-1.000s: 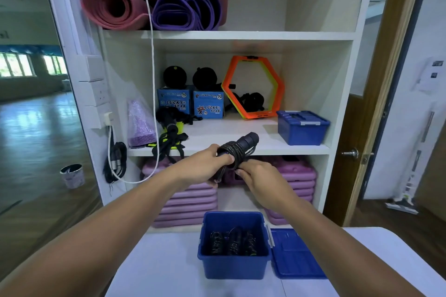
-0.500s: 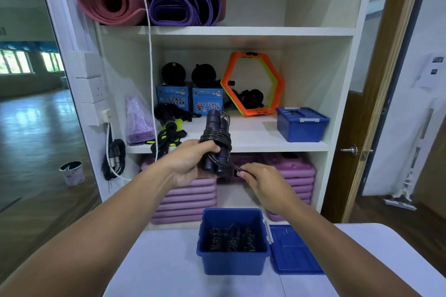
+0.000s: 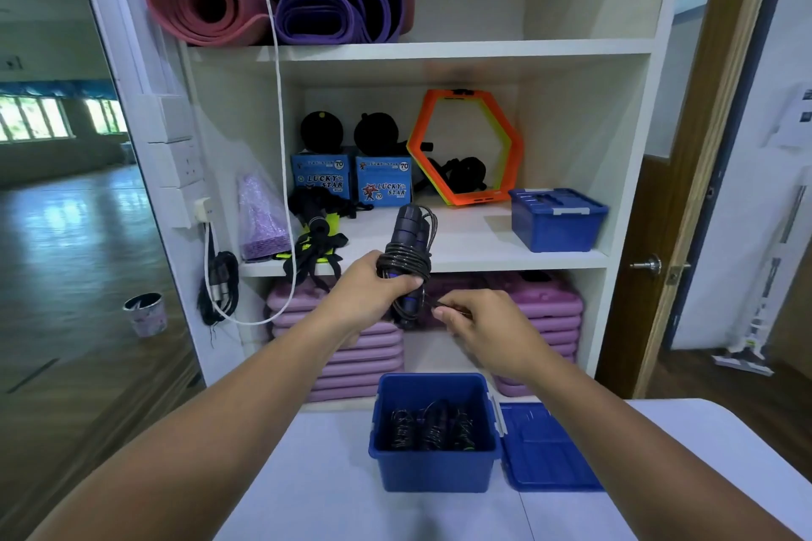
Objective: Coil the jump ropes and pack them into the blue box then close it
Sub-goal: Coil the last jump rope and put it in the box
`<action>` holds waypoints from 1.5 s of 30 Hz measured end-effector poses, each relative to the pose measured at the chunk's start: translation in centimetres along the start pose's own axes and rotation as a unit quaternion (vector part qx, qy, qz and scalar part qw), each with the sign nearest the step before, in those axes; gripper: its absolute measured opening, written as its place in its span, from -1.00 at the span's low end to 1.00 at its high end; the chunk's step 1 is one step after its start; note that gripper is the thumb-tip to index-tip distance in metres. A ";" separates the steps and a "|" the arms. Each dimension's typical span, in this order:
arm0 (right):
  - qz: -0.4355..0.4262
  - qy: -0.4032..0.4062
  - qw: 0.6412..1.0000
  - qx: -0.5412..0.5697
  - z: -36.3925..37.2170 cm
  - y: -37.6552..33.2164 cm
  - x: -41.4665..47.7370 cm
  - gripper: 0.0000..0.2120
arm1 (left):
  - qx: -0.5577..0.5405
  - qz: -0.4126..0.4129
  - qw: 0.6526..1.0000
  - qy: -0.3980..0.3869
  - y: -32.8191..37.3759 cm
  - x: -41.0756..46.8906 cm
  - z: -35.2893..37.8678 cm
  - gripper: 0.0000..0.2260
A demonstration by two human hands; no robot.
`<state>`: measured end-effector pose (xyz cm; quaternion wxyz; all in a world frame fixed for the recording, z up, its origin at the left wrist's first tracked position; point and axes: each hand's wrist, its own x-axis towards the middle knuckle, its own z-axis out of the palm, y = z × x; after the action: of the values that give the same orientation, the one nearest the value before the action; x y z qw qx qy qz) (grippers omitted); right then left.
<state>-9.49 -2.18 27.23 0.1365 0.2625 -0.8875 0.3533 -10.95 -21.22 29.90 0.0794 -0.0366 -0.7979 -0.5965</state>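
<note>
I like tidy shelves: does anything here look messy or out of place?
Yes: a black and yellow strap bundle sprawls on the middle shelf, its loops dangling over the front edge. A white cable also hangs across the shelving.

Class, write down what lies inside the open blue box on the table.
Inside the blue box lie coiled black jump ropes, about three bundles side by side. The box's front wall hides their lower ends and the floor beneath them.

Both bare forearms extended forward, converging toward 12 o'clock. Left hand point(image 3: 371, 290): fingers curled round the coiled jump rope point(image 3: 406, 264), handles upright. Right hand point(image 3: 483, 327), at its 4 o'clock: thumb and forefinger pinch the rope's loose end.
</note>
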 end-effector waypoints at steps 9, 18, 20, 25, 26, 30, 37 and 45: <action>0.034 -0.057 0.997 -0.037 -1.5 -1.2 -0.8 -0.84 | 0.241 0.120 0.963 0.023 -1.1 -0.4 1.0 -0.65; 0.017 -0.073 0.985 -0.153 -4.9 -1.7 0.3 -0.94 | 0.329 0.146 0.931 -0.064 -0.4 -0.6 1.1 -0.60; 0.017 -0.086 0.986 -0.143 -5.6 -1.6 0.5 -0.91 | 0.338 0.147 0.926 -0.083 -0.3 -0.7 1.0 -0.60; 0.013 -0.143 0.983 -0.115 -6.9 -1.4 1.2 -0.90 | 0.347 0.167 0.912 -0.140 0.3 -1.1 0.8 -0.65; 0.017 -0.153 0.984 -0.094 -7.1 -1.4 1.3 -0.90 | 0.351 0.172 0.908 -0.149 0.4 -1.3 0.7 -0.65; 0.017 -0.161 0.986 -0.042 -7.9 -1.6 1.5 -0.89 | 0.355 0.189 0.898 -0.180 0.7 -1.8 0.4 -0.59; -0.015 -0.114 0.992 -0.042 -8.3 -1.6 2.1 -0.92 | 0.295 0.187 0.909 -0.230 1.6 -1.9 -0.6 -0.54; 0.011 -0.040 0.995 0.089 -7.0 -0.9 2.0 -0.90 | 0.107 0.141 0.958 -0.224 1.2 -2.0 -0.5 -0.62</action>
<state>-10.28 1.41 33.58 0.0737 0.2779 -0.8601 0.4213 -8.79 -21.27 30.82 -0.0143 -0.2723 -0.8414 -0.4666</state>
